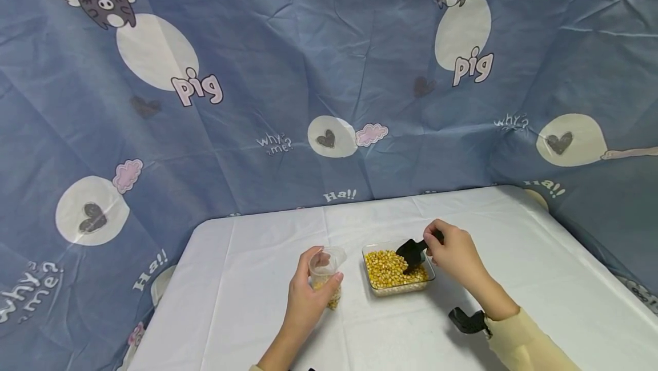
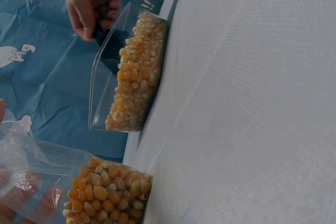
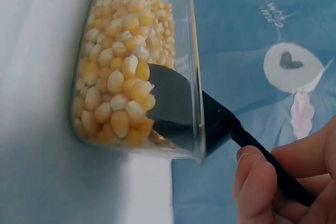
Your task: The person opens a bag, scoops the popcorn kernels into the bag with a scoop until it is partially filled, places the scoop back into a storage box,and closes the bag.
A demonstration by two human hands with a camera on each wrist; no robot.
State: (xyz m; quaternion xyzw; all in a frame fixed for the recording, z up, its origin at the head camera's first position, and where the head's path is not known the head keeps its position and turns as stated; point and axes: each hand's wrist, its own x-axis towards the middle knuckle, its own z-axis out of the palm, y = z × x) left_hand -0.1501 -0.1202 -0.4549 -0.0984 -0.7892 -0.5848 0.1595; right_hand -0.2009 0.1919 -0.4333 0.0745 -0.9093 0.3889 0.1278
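Observation:
My left hand (image 1: 302, 295) holds a clear plastic bag (image 1: 328, 258) upright by its sides, its mouth spread open. Corn kernels (image 2: 107, 195) fill the bottom of the bag, which stands at the white cloth. Just to the right is a clear rectangular container (image 1: 379, 293) heaped with yellow corn kernels (image 1: 382, 268). Between thumb and fingers, my right hand (image 1: 457, 251) grips the handle of a small black scoop (image 1: 409, 252). The scoop's blade (image 3: 170, 103) slants down inside the container, with its tip among the kernels near the right wall.
A white cloth (image 1: 247, 279) covers the table, with wrinkles and fold lines. Blue printed fabric (image 1: 329, 74) hangs behind and at both sides. A black wrist-worn device (image 1: 468, 321) sticks out by the right sleeve (image 1: 524, 339), close over the cloth.

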